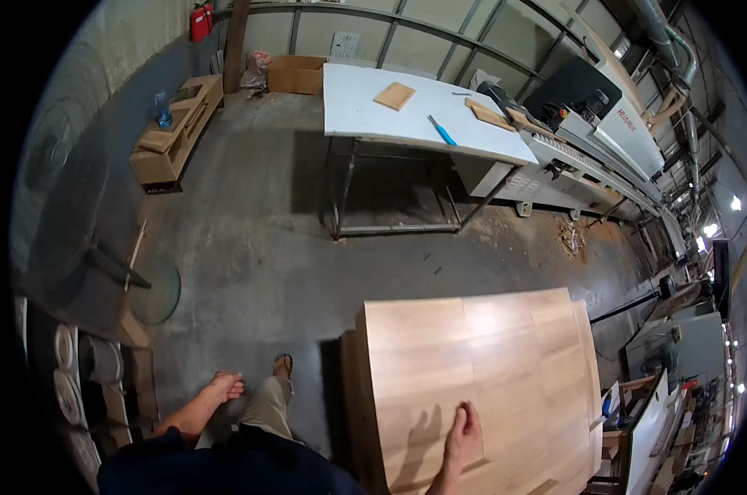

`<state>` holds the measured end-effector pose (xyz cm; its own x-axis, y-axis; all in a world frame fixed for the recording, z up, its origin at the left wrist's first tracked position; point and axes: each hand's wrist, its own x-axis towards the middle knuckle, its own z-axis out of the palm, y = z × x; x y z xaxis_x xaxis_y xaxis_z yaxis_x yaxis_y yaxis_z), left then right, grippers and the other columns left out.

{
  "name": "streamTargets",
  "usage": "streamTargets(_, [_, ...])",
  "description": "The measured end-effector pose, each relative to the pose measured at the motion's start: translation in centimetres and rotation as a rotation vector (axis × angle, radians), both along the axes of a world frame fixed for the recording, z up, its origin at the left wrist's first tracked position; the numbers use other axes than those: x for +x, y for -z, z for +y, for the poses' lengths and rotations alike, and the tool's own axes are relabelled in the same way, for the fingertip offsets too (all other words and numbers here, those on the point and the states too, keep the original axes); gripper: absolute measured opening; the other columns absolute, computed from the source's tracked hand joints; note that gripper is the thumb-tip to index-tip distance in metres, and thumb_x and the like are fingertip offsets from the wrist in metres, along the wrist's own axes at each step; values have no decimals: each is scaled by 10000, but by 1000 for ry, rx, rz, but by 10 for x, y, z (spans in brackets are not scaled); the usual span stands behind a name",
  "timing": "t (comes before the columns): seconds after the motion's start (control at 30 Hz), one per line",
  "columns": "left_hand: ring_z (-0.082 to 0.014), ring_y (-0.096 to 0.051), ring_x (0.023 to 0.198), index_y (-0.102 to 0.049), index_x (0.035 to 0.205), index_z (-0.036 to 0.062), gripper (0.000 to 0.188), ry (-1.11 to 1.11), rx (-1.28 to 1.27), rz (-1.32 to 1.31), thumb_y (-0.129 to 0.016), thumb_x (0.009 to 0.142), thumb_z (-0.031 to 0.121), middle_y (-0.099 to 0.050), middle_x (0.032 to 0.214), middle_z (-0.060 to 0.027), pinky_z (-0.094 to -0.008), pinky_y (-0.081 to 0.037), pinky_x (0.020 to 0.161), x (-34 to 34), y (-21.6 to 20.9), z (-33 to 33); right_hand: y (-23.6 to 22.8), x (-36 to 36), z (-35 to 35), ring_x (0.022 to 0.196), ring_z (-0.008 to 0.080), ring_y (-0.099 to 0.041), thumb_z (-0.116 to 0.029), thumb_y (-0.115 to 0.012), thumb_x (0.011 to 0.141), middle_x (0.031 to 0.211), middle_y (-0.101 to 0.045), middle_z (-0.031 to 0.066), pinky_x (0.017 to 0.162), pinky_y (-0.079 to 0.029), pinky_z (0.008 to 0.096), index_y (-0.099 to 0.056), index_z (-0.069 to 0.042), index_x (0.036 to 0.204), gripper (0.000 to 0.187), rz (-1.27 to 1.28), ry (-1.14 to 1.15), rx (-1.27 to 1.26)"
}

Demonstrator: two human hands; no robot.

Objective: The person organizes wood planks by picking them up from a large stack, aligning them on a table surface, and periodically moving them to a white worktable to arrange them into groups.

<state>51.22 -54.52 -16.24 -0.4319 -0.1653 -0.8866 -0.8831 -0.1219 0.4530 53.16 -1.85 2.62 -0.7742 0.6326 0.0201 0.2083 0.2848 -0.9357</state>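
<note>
My left hand (226, 385) hangs over the grey floor at the lower left, its fingers loosely bent and nothing visible in it. Over a stack of pale wooden panels (493, 351) at the lower right is my right hand (465, 436). It looks empty, with fingers loosely curved, and casts a shadow on the top panel beside it. I cannot see it touching the wood. Ahead stands a white-topped table (365, 103) on a metal frame. On it lie a small wooden board (395, 96), a blue-handled tool (443, 131) and another wooden piece (490, 115).
A long machine (588, 165) runs along the right behind the table. At the left are a low wooden cabinet (160, 169) with a blue bottle (163, 111), a large fan (68, 206) on a round base, and shelves with rolls (68, 396). A cardboard box (297, 76) sits by the back wall.
</note>
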Motion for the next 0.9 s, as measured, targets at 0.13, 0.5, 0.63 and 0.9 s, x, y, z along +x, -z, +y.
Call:
streamTargets(0.13, [-257,-603,797,-531,1062,4,305,-177,-27,-2,-585,865,231,-608,942,-148,-349,-510,651,-83,-1,-72,-1,-128,-94,962,177,-577,-120,-571,878,1057,-618,136,848,-459,275,-561,50,1134,308,18,-241,-145])
streamTargets(0.5, [-192,-607,847,-613,1040,3,348,505,-94,577,-626,835,285,-650,912,-94,-312,-481,755,-421,-78,30,1,-296,-127,979,206,-601,-149,-619,852,1040,-638,170,846,-468,295,-567,61,1134,355,-137,-298,-62])
streamTargets(0.63, [-298,-560,1062,-592,1093,1,406,770,-498,1037,-573,847,323,-611,1106,-151,-356,-436,905,-583,-153,110,18,-355,-114,972,185,-592,-101,-599,861,1052,-631,158,851,-464,283,-552,87,1130,332,-91,-180,-251])
streamTargets(0.9, [-434,-148,1337,-299,1339,-72,798,878,-990,878,-478,841,524,-200,1426,-291,-478,-193,1080,-906,-184,205,9,-490,-97,913,157,-602,-124,-600,867,1008,-643,138,820,-470,266,-561,102,1103,329,-92,-110,-218])
